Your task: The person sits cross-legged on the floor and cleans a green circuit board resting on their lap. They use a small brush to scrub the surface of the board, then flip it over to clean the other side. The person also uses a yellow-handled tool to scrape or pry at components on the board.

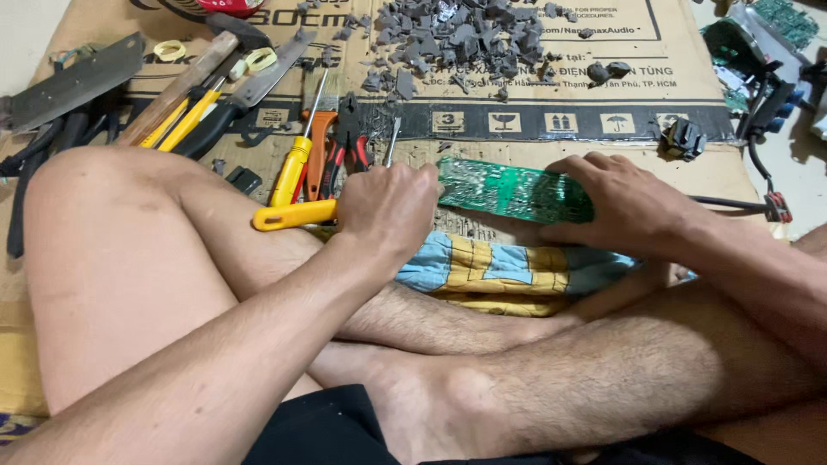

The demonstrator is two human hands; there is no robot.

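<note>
Far left on the flattened cardboard, a saw blade and a wooden handle; beside them yellow-handled tools, then a yellow screwdriver and orange-handled pliers; near the top middle, a heap of grey broken bits. Lower, over crossed bare legs, left hand closed tight round a yellow tool handle (its working end hidden behind the fist), knuckles touching the near end of a green circuit board. Board lying across a blue and yellow cloth, between both hands; right hand wrapped over its far end, fingers curled down on the top face, thumb beneath. Far right, black cables and more green boards.
</note>
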